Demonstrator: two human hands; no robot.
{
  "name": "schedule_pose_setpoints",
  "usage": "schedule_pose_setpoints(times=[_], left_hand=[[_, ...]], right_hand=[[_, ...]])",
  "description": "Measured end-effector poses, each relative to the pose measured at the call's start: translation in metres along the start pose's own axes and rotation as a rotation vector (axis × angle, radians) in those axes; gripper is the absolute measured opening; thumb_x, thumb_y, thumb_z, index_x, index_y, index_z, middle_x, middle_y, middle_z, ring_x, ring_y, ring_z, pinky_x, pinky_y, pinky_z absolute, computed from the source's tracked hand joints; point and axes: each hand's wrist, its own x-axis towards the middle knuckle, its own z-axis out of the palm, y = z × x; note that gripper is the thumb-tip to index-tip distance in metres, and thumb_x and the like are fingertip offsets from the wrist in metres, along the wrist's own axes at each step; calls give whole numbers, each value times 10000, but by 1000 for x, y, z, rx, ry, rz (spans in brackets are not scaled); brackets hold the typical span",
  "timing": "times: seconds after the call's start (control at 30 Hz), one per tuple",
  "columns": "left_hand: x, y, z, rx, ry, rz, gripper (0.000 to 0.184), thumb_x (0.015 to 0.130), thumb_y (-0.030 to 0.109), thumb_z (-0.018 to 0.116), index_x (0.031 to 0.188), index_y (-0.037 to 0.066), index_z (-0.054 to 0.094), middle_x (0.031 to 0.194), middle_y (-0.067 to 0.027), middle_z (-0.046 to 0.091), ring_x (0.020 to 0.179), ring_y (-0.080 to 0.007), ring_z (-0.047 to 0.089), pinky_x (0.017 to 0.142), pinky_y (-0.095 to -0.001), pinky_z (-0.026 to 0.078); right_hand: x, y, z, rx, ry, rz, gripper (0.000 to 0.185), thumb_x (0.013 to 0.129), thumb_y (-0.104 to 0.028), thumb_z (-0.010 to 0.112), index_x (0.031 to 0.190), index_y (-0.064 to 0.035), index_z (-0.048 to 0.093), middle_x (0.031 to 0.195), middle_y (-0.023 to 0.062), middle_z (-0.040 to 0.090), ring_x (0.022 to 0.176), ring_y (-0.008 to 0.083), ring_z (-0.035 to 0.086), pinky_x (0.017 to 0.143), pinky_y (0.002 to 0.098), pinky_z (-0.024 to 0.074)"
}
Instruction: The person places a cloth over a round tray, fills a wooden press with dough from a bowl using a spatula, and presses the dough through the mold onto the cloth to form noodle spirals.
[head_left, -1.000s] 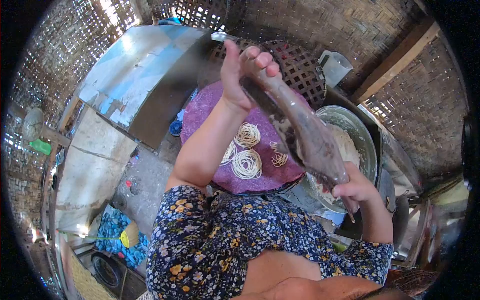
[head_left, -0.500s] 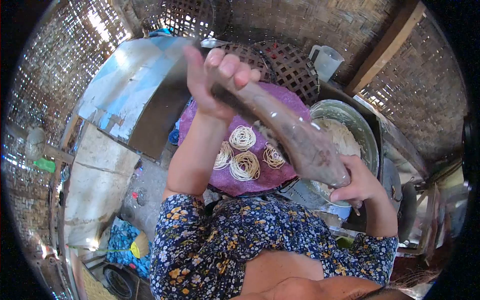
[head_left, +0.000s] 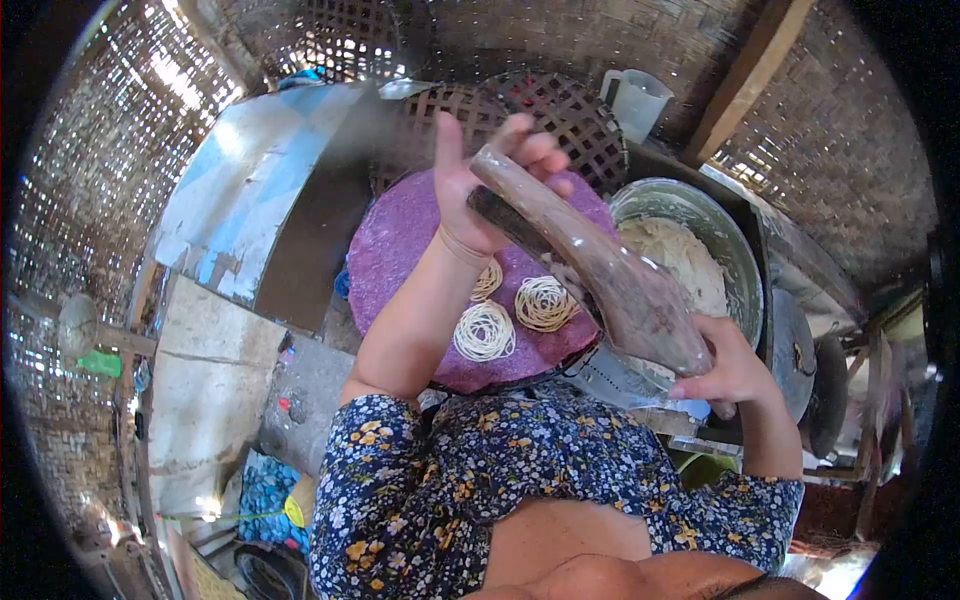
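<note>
A long wooden press [head_left: 630, 280] of two hinged-looking halves hangs slanted over a round purple mat [head_left: 395, 240], with pale dough showing between the halves. My right hand [head_left: 730, 365] is wrapped round its lower end. My left hand [head_left: 480, 195] is beside the upper handle ends, thumb and fingers spread; whether the palm touches the handle I cannot tell. Nests of thin pale noodle strands lie on the mat: one noodle nest [head_left: 485, 332] near the front, another noodle nest [head_left: 545, 303] by the press, and a third partly hidden by my left forearm.
A large metal basin [head_left: 745, 270] of pale dough [head_left: 680, 260] stands to the right. Behind are woven baskets [head_left: 570, 110] and a plastic jug [head_left: 638, 103]. A blue-and-white board [head_left: 250, 170] is at the left, and a round lid [head_left: 795, 340] stands at the far right.
My left hand has shifted right and its fingers have spread. The noodle nests now sit farther right on the mat, more bare purple showing at left. The right hand keeps its hold.
</note>
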Motion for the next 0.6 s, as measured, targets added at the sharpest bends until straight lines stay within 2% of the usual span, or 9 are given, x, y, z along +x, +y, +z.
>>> schedule_pose_setpoints(times=[0.03,0.07,0.13,0.17,0.23,0.27,0.33,0.5,0.6], left_hand=[[3,-5,3,44,198,-47,673,827,652,318,1070,84,585,955,-106,620,865,-230,564,880,-405,391],[8,-10,-40,390,-132,-230,793,813,680,290,1205,17,481,1173,-150,531,1056,-235,503,957,-400,356],[-7,-40,-62,428,376,-623,782,839,648,274,1214,-13,457,1282,-146,444,1177,-199,409,976,-370,343],[-25,-54,-112,963,126,-556,743,862,610,271,1223,-15,446,1289,-143,437,1182,-198,402,990,-361,325],[-43,-67,-144,1264,28,-503,669,901,536,265,1229,-23,434,1294,-135,432,1186,-193,395,1014,-347,292],[-45,-70,-130,1041,204,-547,635,918,499,261,1227,-28,433,1292,-129,434,1185,-189,395,1024,-342,277],[-43,-72,-109,875,389,-623,585,936,451,265,1226,-29,432,1295,-125,431,1189,-195,389,1037,-340,255],[-44,-56,-74,1186,456,-821,508,943,391,299,1232,-4,435,1318,-135,402,1215,-242,360,1052,-354,223],[-64,-48,-88,2145,-107,-510,404,904,341,388,1152,52,523,1323,-146,361,1165,-328,363,947,-440,300]], right_hand=[[2,6,0,4,9,-1,734,513,-323,772,1112,31,541,961,147,619,897,203,583,834,315,428],[3,11,1,0,21,-13,738,511,-323,772,1115,31,538,966,152,618,902,211,586,834,319,430],[5,19,1,-6,38,-40,746,509,-322,771,1121,31,533,977,163,617,912,227,591,834,327,432],[6,19,1,7,40,-36,750,508,-322,771,1125,30,530,983,166,616,916,234,592,835,330,433],[8,19,2,34,39,-26,759,507,-322,770,1134,29,525,996,172,614,926,247,594,836,336,436],[9,16,2,17,34,-13,765,506,-324,771,1137,30,522,1002,174,612,930,248,594,837,336,436],[12,10,-1,-19,25,17,776,503,-327,773,1143,30,518,1013,179,608,937,250,593,839,338,437],[23,33,4,11,106,-84,765,516,-310,777,1150,28,515,1014,174,605,935,232,589,837,332,437],[26,36,2,75,132,-98,764,523,-302,780,1157,29,511,1014,157,603,934,212,580,840,330,434]])
